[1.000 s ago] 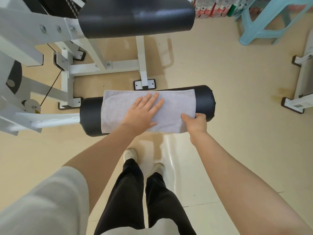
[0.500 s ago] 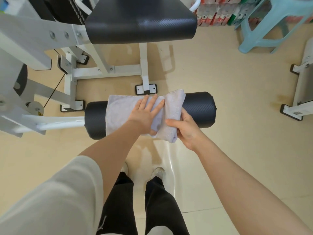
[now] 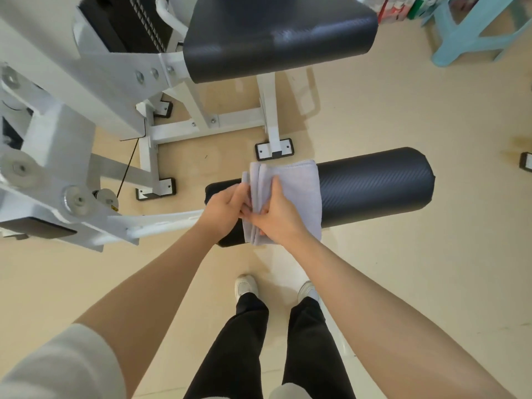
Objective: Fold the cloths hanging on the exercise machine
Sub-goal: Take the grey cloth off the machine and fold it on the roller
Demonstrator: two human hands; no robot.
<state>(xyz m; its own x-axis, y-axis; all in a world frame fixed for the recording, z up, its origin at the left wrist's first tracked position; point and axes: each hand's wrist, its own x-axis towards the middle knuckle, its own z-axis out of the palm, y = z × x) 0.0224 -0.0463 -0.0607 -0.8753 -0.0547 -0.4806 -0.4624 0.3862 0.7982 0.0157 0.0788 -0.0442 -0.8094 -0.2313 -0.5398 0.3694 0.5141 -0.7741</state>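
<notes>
Since half a second ago the right end of the grey cloth (image 3: 290, 197) has been carried across to the left, so the cloth is now doubled into a narrower stack, and the left hand (image 3: 223, 210) has moved from lying flat on top of it to the stack's left edge. In the head view, the folded cloth lies draped over the black roller pad (image 3: 374, 185) of the white exercise machine (image 3: 86, 116), covering the pad's middle and leaving the pad bare toward 3 o'clock; the cloth's layered edges face 9 o'clock. The left hand is at the 9 o'clock side of the cloth with its fingers curled in against those layered edges, and it appears to pinch them, though the fingertips are partly hidden. The right hand (image 3: 276, 218) lies on the cloth's lower left part, its thumb stretched up over the fabric toward 12 o'clock and its fingers bent at the cloth's near edge, gripping the layers; the two hands touch each other there. At 12 o'clock from the roller is the machine's black seat pad (image 3: 276, 33). A pale blue plastic stool (image 3: 472, 33) stands on the beige floor (image 3: 403, 269) at 1 o'clock. The person's two shoes (image 3: 244, 285) show at 6 o'clock, below the cloth.
</notes>
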